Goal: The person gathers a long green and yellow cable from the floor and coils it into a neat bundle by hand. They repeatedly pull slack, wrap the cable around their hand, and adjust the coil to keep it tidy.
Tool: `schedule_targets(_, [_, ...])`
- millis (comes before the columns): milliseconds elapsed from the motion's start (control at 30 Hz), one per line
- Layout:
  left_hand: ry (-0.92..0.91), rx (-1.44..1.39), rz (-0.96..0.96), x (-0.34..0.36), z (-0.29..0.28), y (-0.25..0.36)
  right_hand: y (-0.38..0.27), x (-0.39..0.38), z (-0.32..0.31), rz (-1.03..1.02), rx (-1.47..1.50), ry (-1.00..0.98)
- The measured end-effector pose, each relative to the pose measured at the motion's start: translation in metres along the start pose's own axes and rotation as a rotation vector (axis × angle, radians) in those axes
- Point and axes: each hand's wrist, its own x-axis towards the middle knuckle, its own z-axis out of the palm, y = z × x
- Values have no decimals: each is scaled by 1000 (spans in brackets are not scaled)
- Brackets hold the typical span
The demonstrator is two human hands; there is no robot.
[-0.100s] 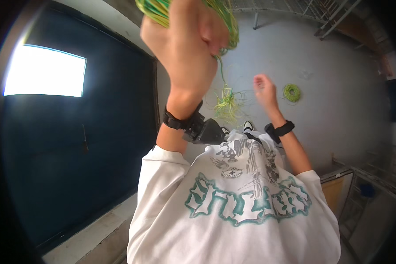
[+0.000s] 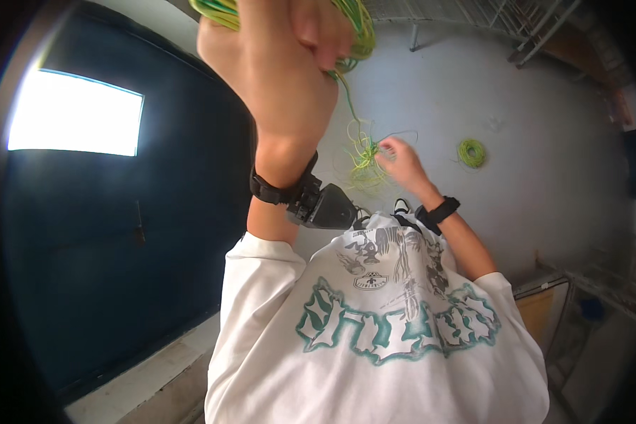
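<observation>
The grey floor (image 2: 438, 85) spread beneath and around the tangle of wire (image 2: 364, 161), though whether the tangle lay on it or hung above it could not be told; the dark panel (image 2: 169, 275) stood well to the tangle's left. The biggest mass of wire was the yellow-green bundle (image 2: 363, 44), up and to the left of the tangle in the view and partly cut off by the upper edge; the left hand (image 2: 286, 60) was curled round it, fingers closed over the loops. A firm, even grip served best there, tight enough to keep the loops from sliding over one another, yet not so hard as to kink them; the bulky wrist unit (image 2: 319, 203), nearer the body than the tangle and to its left, was a likely snag for loose ends and worth holding away from them.

The right hand (image 2: 403, 166) was at the tangle's right edge, thumb and fingertips drawn close together as in a pinch; whether a strand was between them could not be made out. Good handling there probably meant picking out one end at a time and easing it free with light pulls, since a hard tug could tighten the knot; the smaller coil (image 2: 471, 153) lay on the floor to the tangle's right, apart from it; the thin connecting strand (image 2: 349, 97) ran from the bundle down to the tangle and was best left slack.
</observation>
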Motion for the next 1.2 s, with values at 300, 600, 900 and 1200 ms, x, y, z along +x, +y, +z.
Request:
schedule_targets(300, [-98,32,156,27,-30,15,21,37,18,63,-187,93])
schedule_targets(600, [446,207,418,66,-136,3,37,50,-75,244,170,-227])
schedule_targets(900, [678,341,469,64,-296,-1,-25,64,-43,144,184,27])
schedule_targets(1200, [364,315,41,14,-260,-56,-118,70,-59,-26,188,224])
